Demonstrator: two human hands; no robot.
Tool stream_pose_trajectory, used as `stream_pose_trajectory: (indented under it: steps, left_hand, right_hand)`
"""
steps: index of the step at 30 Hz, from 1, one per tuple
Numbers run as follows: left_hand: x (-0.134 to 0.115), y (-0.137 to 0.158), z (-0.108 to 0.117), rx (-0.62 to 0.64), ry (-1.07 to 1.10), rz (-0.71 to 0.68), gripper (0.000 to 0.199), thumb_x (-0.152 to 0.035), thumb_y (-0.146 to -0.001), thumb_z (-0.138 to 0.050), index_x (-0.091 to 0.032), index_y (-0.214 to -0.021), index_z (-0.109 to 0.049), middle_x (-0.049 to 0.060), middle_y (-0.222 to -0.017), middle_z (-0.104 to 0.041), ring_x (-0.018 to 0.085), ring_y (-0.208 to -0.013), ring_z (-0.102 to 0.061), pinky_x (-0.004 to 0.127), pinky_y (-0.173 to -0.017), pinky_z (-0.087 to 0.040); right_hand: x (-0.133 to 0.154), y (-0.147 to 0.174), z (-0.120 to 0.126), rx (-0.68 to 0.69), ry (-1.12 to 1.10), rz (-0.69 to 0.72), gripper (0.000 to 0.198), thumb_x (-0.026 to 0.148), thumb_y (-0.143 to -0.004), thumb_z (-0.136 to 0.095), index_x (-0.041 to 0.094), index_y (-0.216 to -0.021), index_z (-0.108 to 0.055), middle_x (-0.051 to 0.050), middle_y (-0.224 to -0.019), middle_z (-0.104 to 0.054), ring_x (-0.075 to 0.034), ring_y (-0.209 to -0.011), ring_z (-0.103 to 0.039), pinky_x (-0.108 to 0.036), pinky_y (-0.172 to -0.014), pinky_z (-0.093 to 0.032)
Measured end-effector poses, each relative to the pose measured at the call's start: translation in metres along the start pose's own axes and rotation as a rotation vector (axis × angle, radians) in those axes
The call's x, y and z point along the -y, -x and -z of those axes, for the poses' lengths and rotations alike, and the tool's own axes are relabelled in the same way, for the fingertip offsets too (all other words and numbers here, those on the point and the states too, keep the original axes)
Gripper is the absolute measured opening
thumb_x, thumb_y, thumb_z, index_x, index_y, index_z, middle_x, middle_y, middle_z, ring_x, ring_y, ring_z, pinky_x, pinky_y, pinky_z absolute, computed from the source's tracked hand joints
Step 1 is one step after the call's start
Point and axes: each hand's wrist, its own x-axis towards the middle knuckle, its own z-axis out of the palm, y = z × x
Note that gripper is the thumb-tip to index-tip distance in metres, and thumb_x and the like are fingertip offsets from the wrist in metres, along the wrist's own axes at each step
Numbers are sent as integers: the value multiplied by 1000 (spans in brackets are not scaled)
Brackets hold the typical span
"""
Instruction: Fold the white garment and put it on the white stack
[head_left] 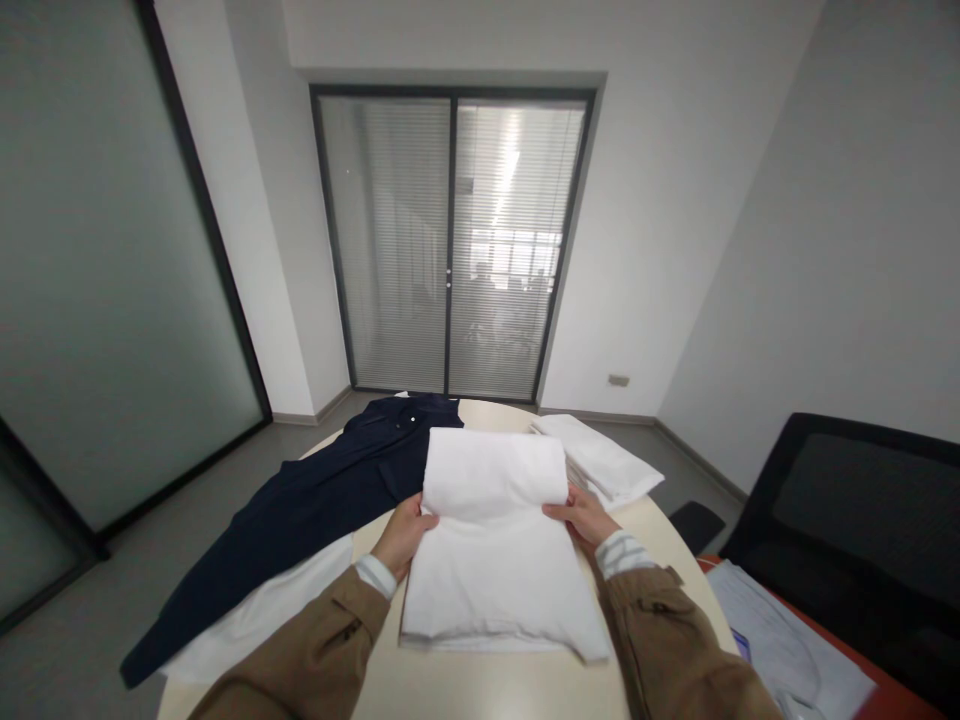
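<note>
Item: white folded garment [495,560], lying flat on the round pale table [480,690], centred between both hands

Grip, left hand [405,535]: fingers closed on the cloth's left edge at the fold line, thumb on top, pinching the doubled layer. Grip, right hand [581,515]: mirrors it on the right edge, fingers pinched on the same fold. Neither hand is nearer; both sit level with each other, the cloth spanning the gap between them

Lie of the item: long axis runs away from the person, straight between the two grips. The far part is turned back over itself, forming a rounded roll just beyond the hands; the flat part extends from the grips toward the person, its hem nearest the body

Adjacent: dark navy garment [315,510], spread out left of the left grip, lying over another white cloth [255,615]. Stack of white folded cloth [600,455], just beyond the right grip. Black chair [847,520] and papers [780,640], well right of the right grip
</note>
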Motion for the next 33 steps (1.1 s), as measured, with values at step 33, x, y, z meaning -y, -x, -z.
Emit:
stream_pose_trajectory:
  steps: [33]
  left_hand:
    - [0, 6, -6, -18, 78, -31, 43, -19, -58, -77, -13, -100, -70, 12, -100, -75, 29, -92, -69, 38, -84, -51]
  right_hand:
    - [-31, -18, 12, -78, -284, 170, 54, 59, -64, -74, 22, -102, -74, -14, -115, -71, -37, -118, -58, -53, -103, -42]
